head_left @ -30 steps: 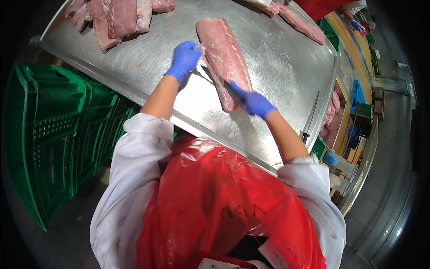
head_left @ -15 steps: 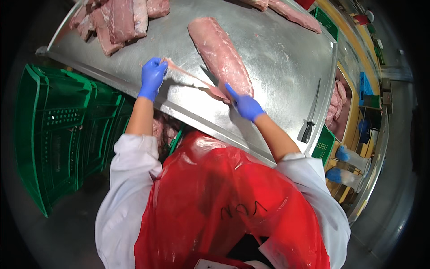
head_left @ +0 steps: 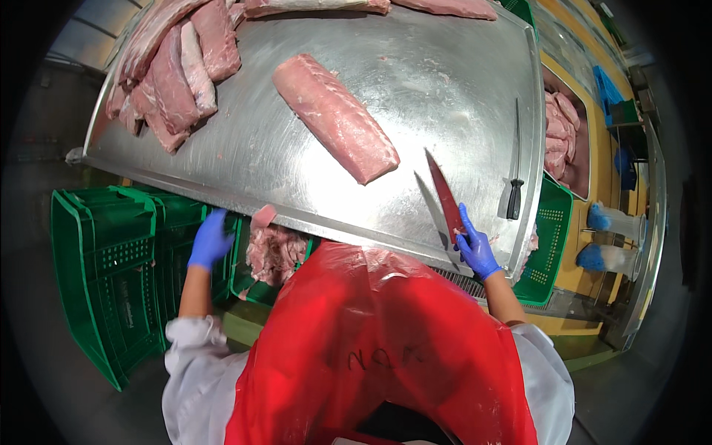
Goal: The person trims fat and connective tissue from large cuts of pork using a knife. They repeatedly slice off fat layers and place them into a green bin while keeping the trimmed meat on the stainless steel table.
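My right hand (head_left: pixel 478 251), blue-gloved, grips a knife by its handle near the table's front right edge. The knife's blade (head_left: pixel 443 185) points away over the metal, reddish with reflection. My left hand (head_left: pixel 212 241), also gloved and blurred by motion, is off the table's front edge beside a green crate, its fingers seemingly extended and holding nothing visible. A pink meat trimming (head_left: pixel 263 216) is at the table edge above the crate of trimmings (head_left: pixel 273 254), apart from the hand. A trimmed pork loin (head_left: pixel 337 119) lies untouched mid-table.
Several meat pieces (head_left: pixel 178 81) are piled at the far left of the metal table (head_left: pixel 452 89); more lie along its far edge. A thin black-handled tool (head_left: pixel 514 196) lies at right. Green crates (head_left: pixel 104 259) stand at left, another (head_left: pixel 545 248) at right, near a bin of meat (head_left: pixel 560 137).
My left hand has moved down off the table and let go of the meat strip. My right hand has drawn the knife away from the loin, to the right and nearer me.
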`<action>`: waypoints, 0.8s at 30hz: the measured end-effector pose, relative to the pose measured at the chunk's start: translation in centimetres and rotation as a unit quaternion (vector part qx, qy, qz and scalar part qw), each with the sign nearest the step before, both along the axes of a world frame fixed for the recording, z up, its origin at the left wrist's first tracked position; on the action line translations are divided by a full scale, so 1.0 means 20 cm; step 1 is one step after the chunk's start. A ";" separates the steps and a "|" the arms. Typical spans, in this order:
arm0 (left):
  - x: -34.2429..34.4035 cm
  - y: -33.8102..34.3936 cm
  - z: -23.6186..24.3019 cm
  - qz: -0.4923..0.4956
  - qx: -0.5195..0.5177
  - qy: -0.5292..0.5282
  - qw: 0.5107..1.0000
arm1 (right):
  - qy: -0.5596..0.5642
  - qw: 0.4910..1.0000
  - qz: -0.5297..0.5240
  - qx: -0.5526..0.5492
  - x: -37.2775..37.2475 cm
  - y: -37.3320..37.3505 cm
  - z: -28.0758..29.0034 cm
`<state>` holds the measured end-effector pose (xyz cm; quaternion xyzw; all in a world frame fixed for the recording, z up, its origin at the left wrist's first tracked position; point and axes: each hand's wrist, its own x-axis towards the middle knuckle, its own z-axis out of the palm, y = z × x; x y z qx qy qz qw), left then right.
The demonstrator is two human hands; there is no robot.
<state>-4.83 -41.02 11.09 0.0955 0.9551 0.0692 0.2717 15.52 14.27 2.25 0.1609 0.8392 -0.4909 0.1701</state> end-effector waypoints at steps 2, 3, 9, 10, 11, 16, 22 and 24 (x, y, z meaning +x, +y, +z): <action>-0.30 0.36 -0.02 -0.126 -0.001 0.092 0.988 | -0.002 0.995 -0.093 -0.031 0.00 -0.03 0.01; -0.48 0.28 -0.38 -0.180 0.102 0.233 0.950 | 0.012 0.996 -0.082 -0.024 0.00 -0.03 0.00; -1.19 1.02 -0.68 -0.408 0.152 0.286 0.854 | 0.040 0.989 -0.140 -0.019 0.25 -0.04 0.12; -1.27 1.04 -0.75 -0.417 0.149 0.285 0.850 | 0.072 0.983 -0.167 -0.002 0.31 -0.05 0.11; -1.27 1.05 -0.80 -0.426 0.144 0.281 0.848 | 0.052 0.979 -0.192 -0.047 0.39 -0.05 0.13; -1.14 1.49 -0.45 -0.414 0.061 0.152 0.895 | 0.074 0.925 -0.370 -0.032 0.80 -0.15 0.13; -1.74 1.43 -0.94 -0.181 0.121 -0.268 0.938 | 0.078 0.884 -0.451 -0.097 0.79 -0.22 0.13; -1.70 1.37 -0.98 -0.111 0.138 -0.269 0.947 | 0.101 0.881 -0.446 -0.121 0.81 -0.26 0.07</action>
